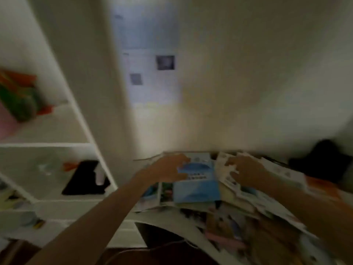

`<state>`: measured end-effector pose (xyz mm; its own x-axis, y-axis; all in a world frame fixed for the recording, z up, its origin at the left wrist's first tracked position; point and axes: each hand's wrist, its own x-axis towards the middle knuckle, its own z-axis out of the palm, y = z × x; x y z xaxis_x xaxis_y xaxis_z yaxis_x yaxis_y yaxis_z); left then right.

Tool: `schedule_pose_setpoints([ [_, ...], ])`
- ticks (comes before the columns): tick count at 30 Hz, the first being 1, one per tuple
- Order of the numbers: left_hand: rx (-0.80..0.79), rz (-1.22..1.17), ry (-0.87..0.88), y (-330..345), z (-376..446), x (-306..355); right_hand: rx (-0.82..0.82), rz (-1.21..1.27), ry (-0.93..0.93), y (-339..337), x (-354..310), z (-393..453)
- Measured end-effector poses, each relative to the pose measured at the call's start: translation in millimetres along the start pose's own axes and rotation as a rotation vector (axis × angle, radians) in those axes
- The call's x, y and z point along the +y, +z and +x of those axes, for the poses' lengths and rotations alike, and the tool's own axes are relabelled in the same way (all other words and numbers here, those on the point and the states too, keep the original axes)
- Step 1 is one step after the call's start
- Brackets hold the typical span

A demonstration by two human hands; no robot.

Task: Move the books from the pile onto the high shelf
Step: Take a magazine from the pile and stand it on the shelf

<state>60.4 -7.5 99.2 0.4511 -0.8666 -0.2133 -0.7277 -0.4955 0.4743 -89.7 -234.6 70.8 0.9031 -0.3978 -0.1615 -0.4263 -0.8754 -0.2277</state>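
A messy pile of books and magazines [229, 222] fills the lower right of the blurred head view. On top lies a light blue book [198, 188]. My left hand [168, 169] is at its left edge, fingers over the far corner and thumb on the cover, gripping it. Just right of the blue book, my right hand [246, 173] rests with bent fingers on a white printed booklet [271, 188]; blur hides whether it grips. The white shelf unit [57, 144] stands to the left, its boards rising out of view.
On the shelf unit are a red and green bundle [19, 96] and, lower down, a flat black object [84, 178]. Papers [152, 73] hang on the wall ahead. A dark shape [322, 159] sits behind the pile at the right.
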Motion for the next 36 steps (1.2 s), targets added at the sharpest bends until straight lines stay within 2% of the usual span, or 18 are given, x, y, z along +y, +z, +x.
schedule_pose_setpoints([
  [3, -0.212, -0.045, 0.03, 72.9, 63.8, 40.4, -0.062, 0.077, 0.279, 30.8, 89.2, -58.3],
  [7, -0.345, -0.065, -0.005, 142.8, 123.4, 89.6, -0.057, 0.171, 0.585, 61.3, 161.5, -117.0],
  [10, -0.281, -0.061, -0.065, 176.9, 153.0, 110.1, 0.036, 0.273, 0.685, 81.2, 187.4, -129.1],
  [14, -0.161, -0.136, -0.193, 204.8, 195.9, 103.8, 0.089, 0.371, 0.782, 103.7, 204.5, -105.0],
  [16, -0.103, -0.125, -0.223, 210.0, 213.1, 104.6, 0.16, 0.35, 0.831, 114.1, 214.4, -83.5],
  [18, -0.052, -0.173, -0.265, 216.3, 226.6, 107.9, 0.162, 0.279, 0.886, 123.9, 221.8, -63.5],
  [23, 0.078, -0.718, -0.257, 231.8, 245.1, 114.6, 0.151, 0.192, 0.852, 146.1, 209.2, -38.0],
  [26, 0.126, -0.661, -0.229, 231.6, 248.9, 126.0, 0.147, 0.21, 0.78, 152.4, 197.4, -32.0],
  [31, 0.115, -0.703, -0.173, 220.1, 246.6, 108.6, 0.144, 0.44, 0.601, 133.8, 193.4, -31.4],
  [34, 0.072, -0.57, -0.231, 206.7, 241.4, 84.2, 0.056, 0.457, 0.581, 126.2, 191.1, -33.4],
  [36, 0.053, -0.329, -0.225, 199.0, 243.4, 69.9, -0.046, 0.404, 0.577, 128.0, 177.7, -28.9],
])
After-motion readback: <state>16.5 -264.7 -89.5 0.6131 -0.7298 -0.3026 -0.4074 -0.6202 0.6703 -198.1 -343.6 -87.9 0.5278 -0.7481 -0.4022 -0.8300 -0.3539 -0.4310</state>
